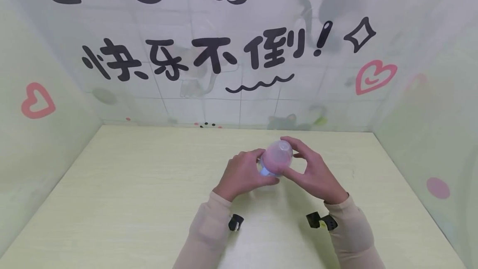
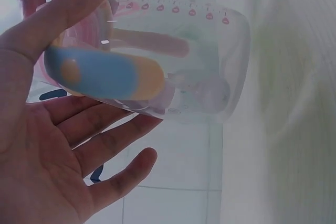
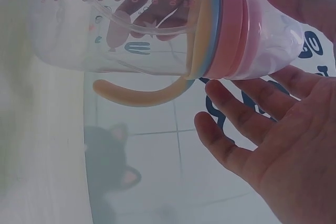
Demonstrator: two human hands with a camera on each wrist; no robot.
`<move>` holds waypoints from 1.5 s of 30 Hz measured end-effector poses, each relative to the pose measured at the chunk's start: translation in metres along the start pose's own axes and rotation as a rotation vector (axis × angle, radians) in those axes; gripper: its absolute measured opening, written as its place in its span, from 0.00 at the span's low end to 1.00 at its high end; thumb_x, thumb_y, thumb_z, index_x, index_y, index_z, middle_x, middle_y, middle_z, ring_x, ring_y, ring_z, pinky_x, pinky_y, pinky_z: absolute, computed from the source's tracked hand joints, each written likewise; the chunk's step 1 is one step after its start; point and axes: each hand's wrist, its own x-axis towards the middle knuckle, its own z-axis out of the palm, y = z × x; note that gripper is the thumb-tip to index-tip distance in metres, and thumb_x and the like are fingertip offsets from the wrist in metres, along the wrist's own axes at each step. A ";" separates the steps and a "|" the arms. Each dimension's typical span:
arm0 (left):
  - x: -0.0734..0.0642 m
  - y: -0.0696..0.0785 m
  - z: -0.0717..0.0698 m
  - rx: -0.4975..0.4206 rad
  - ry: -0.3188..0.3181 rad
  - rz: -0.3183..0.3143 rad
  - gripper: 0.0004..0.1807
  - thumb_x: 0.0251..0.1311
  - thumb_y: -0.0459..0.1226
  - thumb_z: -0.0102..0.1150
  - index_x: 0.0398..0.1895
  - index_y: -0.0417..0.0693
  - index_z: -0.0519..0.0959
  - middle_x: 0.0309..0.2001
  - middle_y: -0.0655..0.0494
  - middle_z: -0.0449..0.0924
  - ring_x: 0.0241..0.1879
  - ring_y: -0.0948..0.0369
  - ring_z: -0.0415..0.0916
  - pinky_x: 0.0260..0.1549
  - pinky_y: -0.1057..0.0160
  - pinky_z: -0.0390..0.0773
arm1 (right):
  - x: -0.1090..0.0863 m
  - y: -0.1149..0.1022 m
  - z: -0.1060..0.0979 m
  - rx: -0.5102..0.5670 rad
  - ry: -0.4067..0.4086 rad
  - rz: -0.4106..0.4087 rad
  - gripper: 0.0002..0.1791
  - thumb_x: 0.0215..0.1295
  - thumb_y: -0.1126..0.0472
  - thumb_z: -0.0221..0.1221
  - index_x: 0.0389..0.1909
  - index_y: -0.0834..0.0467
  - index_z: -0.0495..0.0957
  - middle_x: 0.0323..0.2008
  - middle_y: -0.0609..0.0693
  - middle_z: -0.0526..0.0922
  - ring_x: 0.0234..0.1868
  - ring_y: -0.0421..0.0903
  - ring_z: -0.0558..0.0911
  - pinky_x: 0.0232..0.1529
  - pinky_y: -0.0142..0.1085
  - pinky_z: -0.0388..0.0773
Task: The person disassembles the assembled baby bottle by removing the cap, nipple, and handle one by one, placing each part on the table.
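Between both hands is a clear baby bottle (image 1: 277, 157) with a pink collar (image 3: 236, 30) and a see-through domed cap (image 3: 281, 38). My left hand (image 1: 243, 174) holds its body near the collar, thumb on one side and fingers on the other. Thumb and fingers of my right hand (image 1: 316, 174) hold the bottle around the cap and collar. A blue and orange handle (image 2: 107, 74) sticks out from the neck in the left wrist view. Inside the bottle a straw runs down to a weighted end (image 2: 214, 94), and pink measuring marks line the wall.
Under the hands spreads a pale wood-grain tabletop (image 1: 130, 186). A white printed backdrop (image 1: 209, 107) with dark lettering and a pink heart (image 1: 375, 77) stands along its back edge. Side panels rise at left and right. Each wrist wears a small black camera mount (image 1: 322, 221).
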 end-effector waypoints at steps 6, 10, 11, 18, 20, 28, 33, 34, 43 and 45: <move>0.000 0.002 0.000 0.058 0.031 -0.013 0.27 0.41 0.54 0.76 0.43 0.51 0.81 0.30 0.63 0.80 0.27 0.64 0.74 0.28 0.61 0.73 | 0.001 0.002 0.001 -0.011 0.018 -0.015 0.34 0.59 0.62 0.70 0.66 0.53 0.70 0.57 0.44 0.79 0.58 0.44 0.76 0.55 0.50 0.74; 0.000 0.003 0.000 0.078 0.044 -0.015 0.27 0.41 0.55 0.76 0.42 0.51 0.81 0.29 0.63 0.80 0.27 0.63 0.73 0.27 0.61 0.73 | 0.001 0.002 0.002 -0.014 0.025 -0.022 0.34 0.58 0.62 0.70 0.66 0.54 0.70 0.57 0.45 0.79 0.57 0.44 0.77 0.54 0.51 0.74; 0.000 0.003 0.000 0.080 0.047 -0.015 0.27 0.41 0.54 0.76 0.42 0.51 0.81 0.28 0.63 0.80 0.26 0.63 0.73 0.27 0.61 0.73 | 0.001 0.002 0.002 -0.015 0.028 -0.023 0.34 0.58 0.62 0.70 0.66 0.54 0.70 0.57 0.45 0.80 0.57 0.44 0.77 0.54 0.52 0.74; 0.000 0.004 -0.001 0.083 0.057 -0.015 0.28 0.41 0.54 0.75 0.43 0.50 0.81 0.30 0.60 0.82 0.27 0.63 0.74 0.26 0.60 0.73 | 0.001 -0.003 0.002 -0.019 0.042 -0.020 0.34 0.57 0.64 0.71 0.65 0.55 0.70 0.57 0.46 0.80 0.56 0.45 0.77 0.53 0.51 0.74; 0.000 0.004 -0.001 0.083 0.057 -0.016 0.28 0.41 0.54 0.75 0.44 0.50 0.81 0.31 0.58 0.83 0.27 0.62 0.75 0.27 0.60 0.74 | 0.001 -0.003 0.003 -0.023 0.047 -0.021 0.34 0.57 0.64 0.71 0.65 0.56 0.70 0.57 0.46 0.80 0.57 0.45 0.77 0.53 0.51 0.73; 0.000 0.002 -0.002 0.087 0.059 -0.017 0.30 0.41 0.54 0.75 0.47 0.50 0.82 0.33 0.55 0.85 0.28 0.62 0.75 0.28 0.59 0.74 | 0.002 -0.004 0.005 -0.043 0.075 -0.037 0.34 0.57 0.63 0.71 0.65 0.56 0.71 0.56 0.46 0.81 0.58 0.45 0.76 0.52 0.51 0.72; 0.000 0.002 -0.002 0.113 0.069 -0.016 0.30 0.41 0.55 0.75 0.47 0.50 0.82 0.31 0.59 0.83 0.27 0.63 0.75 0.27 0.61 0.74 | 0.002 -0.004 0.007 -0.069 0.097 -0.046 0.34 0.57 0.63 0.71 0.64 0.58 0.70 0.55 0.48 0.80 0.56 0.46 0.77 0.51 0.51 0.73; 0.000 0.003 -0.002 0.120 0.070 -0.016 0.30 0.41 0.55 0.75 0.47 0.50 0.82 0.31 0.60 0.83 0.27 0.63 0.75 0.26 0.61 0.74 | 0.001 -0.004 0.007 -0.074 0.102 -0.047 0.34 0.57 0.64 0.70 0.64 0.59 0.70 0.55 0.48 0.80 0.56 0.47 0.77 0.50 0.51 0.73; 0.000 0.002 -0.005 0.128 0.069 -0.036 0.31 0.42 0.56 0.74 0.49 0.49 0.82 0.31 0.59 0.84 0.27 0.63 0.75 0.27 0.61 0.73 | 0.002 -0.004 0.004 -0.088 0.162 -0.068 0.35 0.56 0.65 0.71 0.65 0.59 0.69 0.56 0.49 0.79 0.54 0.46 0.78 0.51 0.49 0.74; 0.000 0.001 -0.005 0.125 0.071 -0.038 0.32 0.42 0.55 0.75 0.49 0.49 0.82 0.32 0.58 0.84 0.27 0.63 0.76 0.28 0.60 0.74 | 0.002 -0.005 0.002 -0.087 0.181 -0.081 0.36 0.55 0.66 0.71 0.65 0.58 0.69 0.56 0.48 0.79 0.53 0.44 0.77 0.51 0.47 0.75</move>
